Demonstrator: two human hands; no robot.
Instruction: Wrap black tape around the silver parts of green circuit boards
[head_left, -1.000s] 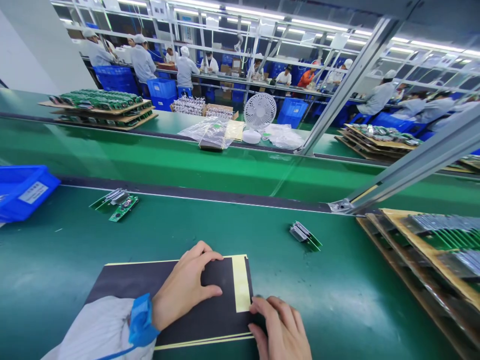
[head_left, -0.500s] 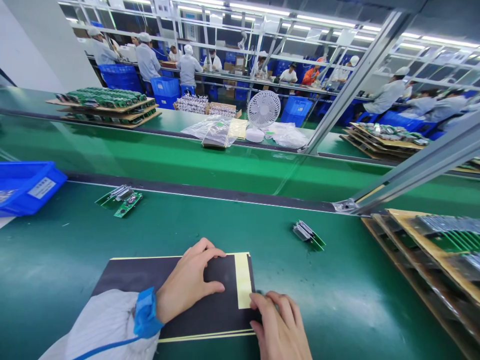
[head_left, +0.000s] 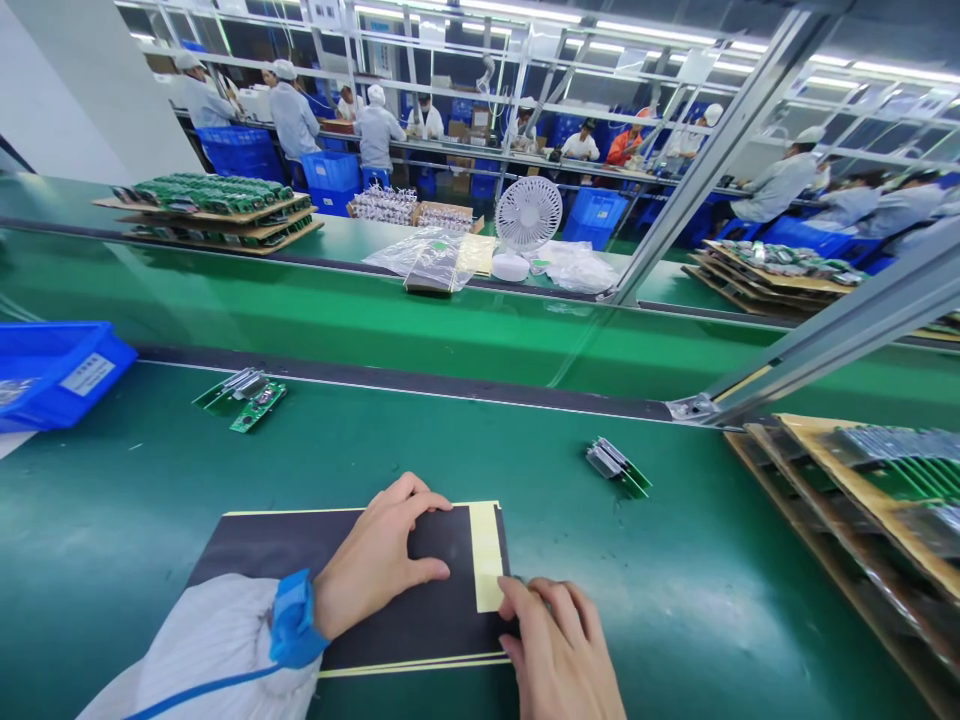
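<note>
A black sheet point(head_left: 300, 545) with thin yellow edges lies flat on the green bench in front of me. A pale yellow strip point(head_left: 486, 555) runs across its right end. My left hand point(head_left: 375, 560) rests flat on the sheet just left of the strip, fingers spread, pressing it down. My right hand point(head_left: 559, 650) is at the sheet's right edge, with its fingertips pinched at the strip's lower end. A blue wrist strap sits on my left wrist, over a white sleeve.
Two small green circuit boards lie on the bench: one at the left point(head_left: 244, 397), one at the right point(head_left: 619, 468). A blue bin point(head_left: 56, 372) stands far left. Cardboard trays of boards point(head_left: 862, 480) are stacked at right. Beyond the conveyor are a white fan point(head_left: 528, 215) and several seated workers.
My right hand's fingertips have crept a little up the sheet's right edge toward the strip. The view has shifted slightly; my left hand stays put.
</note>
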